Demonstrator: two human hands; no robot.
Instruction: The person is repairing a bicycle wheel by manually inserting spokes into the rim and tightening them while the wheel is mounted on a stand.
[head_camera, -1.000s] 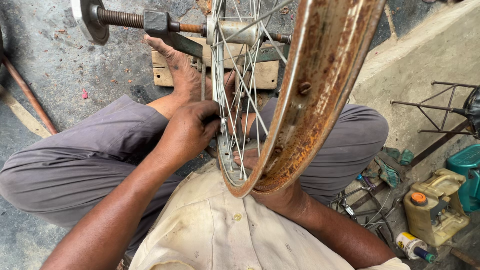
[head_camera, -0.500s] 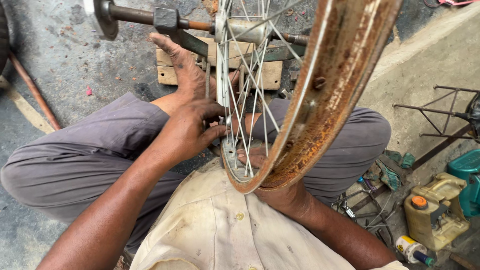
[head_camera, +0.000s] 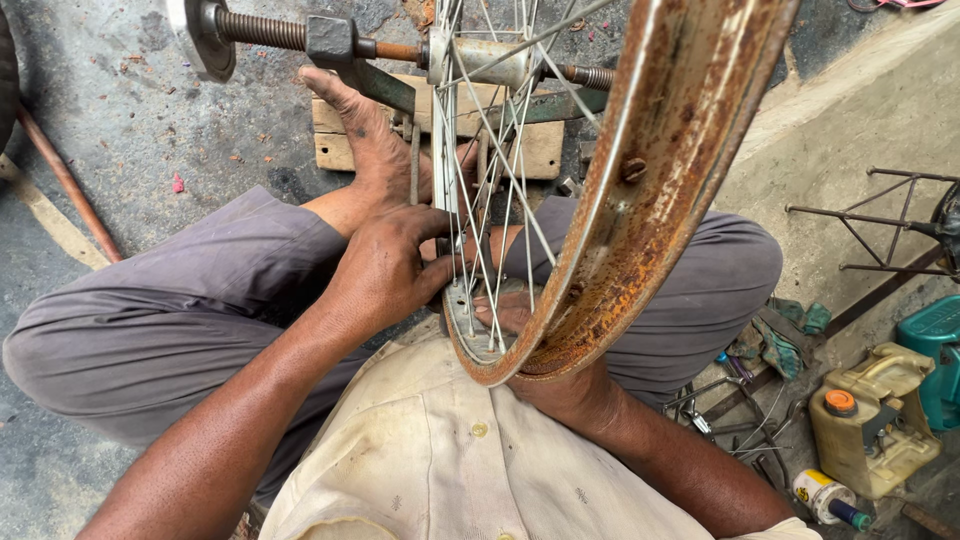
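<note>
L hand (head_camera: 385, 268) fingers (head_camera: 432, 222) were curled shut, pinching at the spokes (head_camera: 470, 215) near the rim's low edge; thumb pressed vs the inner rim wall. What exactly sat betw the fingertips: can't tell, too small. R hand (head_camera: 560, 385) was under the rusty wheel rim (head_camera: 640, 230), mostly hidden behind it; fingertips (head_camera: 497, 312) showed thru the spokes touching the rim's inner side. Whether its grip was closed or loose: can't tell. Rim stood upright, tilted a bit, bottom resting in the person's lap betw grey-trousered knees. Hub (head_camera: 490, 60) sat on a threaded axle (head_camera: 262, 30) held in a stand, w/ a bare foot (head_camera: 370, 140) planted on a wood block (head_camera: 335, 135) below it. Far R on floor: yellowish jerrycan (head_camera: 872, 420), teal container (head_camera: 935, 345), small bottle (head_camera: 825, 495), loose metal bits (head_camera: 735, 415) beside the knee.
</note>
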